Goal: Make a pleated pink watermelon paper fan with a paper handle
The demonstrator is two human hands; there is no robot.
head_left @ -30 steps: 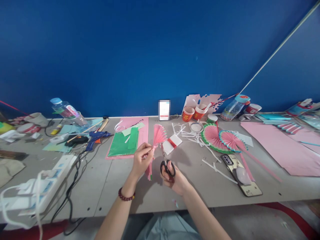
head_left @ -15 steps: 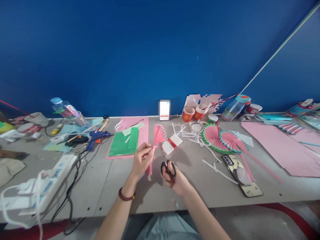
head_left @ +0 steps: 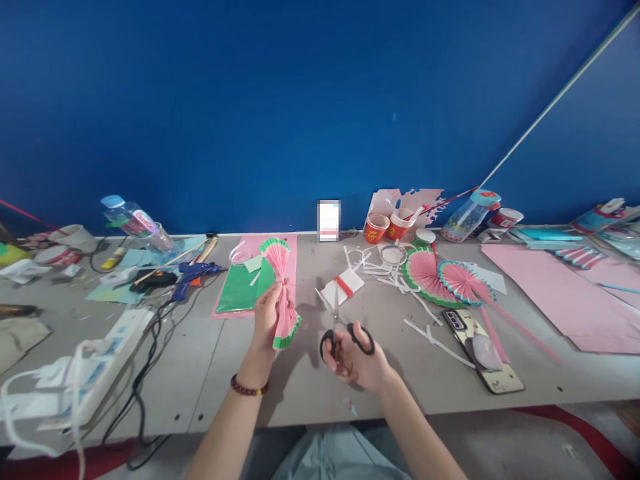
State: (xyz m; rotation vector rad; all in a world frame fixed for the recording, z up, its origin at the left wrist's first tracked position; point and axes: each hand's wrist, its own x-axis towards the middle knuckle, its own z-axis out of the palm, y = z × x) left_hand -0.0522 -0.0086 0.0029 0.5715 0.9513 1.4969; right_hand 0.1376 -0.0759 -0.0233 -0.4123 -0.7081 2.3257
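My left hand (head_left: 269,312) pinches a pleated pink paper fan (head_left: 286,313) with green edges around its narrow middle; the pleats spread out above and below the fingers. In my right hand (head_left: 357,357) is a pair of black-handled scissors (head_left: 335,319), fingers through the loops and the blades parted, pointing away from me. The blades are apart from the fan. Just beyond them lies a white block with a red band (head_left: 343,287). Behind my left hand a green paper pack (head_left: 241,288) rests on pink sheets.
On the left are a blue glue gun (head_left: 193,277), a white power strip (head_left: 113,367) with cables and a tilted bottle (head_left: 137,223). To the right lie finished round paper fans (head_left: 430,277), white paper strips (head_left: 425,300), a phone (head_left: 483,353) and red paper cups (head_left: 377,228).
The left hand has moved left and toward me with the fan, whose pleats are now spread wider at both ends. The scissors have opened and turned slightly in my right hand.
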